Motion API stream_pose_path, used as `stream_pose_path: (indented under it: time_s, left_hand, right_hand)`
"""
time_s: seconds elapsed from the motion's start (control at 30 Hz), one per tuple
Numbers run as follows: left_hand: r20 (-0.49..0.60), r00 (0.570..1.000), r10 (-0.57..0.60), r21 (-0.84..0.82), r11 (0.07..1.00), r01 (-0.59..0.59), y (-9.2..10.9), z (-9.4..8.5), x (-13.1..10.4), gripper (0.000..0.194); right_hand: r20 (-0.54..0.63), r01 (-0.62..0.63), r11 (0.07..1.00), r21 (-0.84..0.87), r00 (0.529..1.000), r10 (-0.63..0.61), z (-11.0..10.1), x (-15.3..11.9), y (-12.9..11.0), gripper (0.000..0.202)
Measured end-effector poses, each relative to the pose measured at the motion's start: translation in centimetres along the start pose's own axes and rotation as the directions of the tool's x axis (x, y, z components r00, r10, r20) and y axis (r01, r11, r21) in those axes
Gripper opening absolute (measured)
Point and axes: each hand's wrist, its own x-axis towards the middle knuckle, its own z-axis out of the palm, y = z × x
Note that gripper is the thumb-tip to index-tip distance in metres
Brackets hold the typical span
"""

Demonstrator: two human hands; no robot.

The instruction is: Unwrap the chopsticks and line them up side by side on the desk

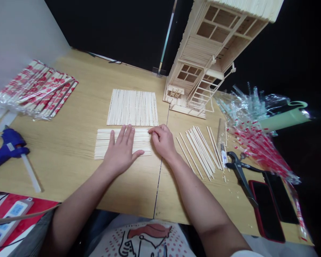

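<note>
My left hand (121, 150) lies flat with its fingers spread on a panel of thin wooden sticks (103, 144) laid side by side. My right hand (163, 139) is curled, its fingertips at the panel's upper right corner; whether anything is between them is hidden. Just beyond, a second stick panel (132, 107) lies on the table, its sticks running away from me. Loose sticks (201, 151) are spread to the right of my right hand.
A wooden stick model house (200, 53) stands at the back right. At left are wrapped chopsticks (40, 89) and a blue glue gun (9, 146). Pliers (240, 175), a red-cased phone (266, 210) and plastic wrappers (256, 142) lie at right. A power strip (12, 217) sits lower left.
</note>
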Motion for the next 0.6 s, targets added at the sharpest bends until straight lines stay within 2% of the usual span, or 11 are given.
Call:
stream_pose_path:
  time_s: [0.6]
  left_hand:
    - [0.035, 0.999, -0.011, 0.027, 1.000, 0.010, 0.10, -0.19, 0.12, 0.088]
  right_hand:
    - [-0.012, 0.005, 1.000, 0.027, 1.000, -0.004, -0.07, -0.04, 0.08, 0.027]
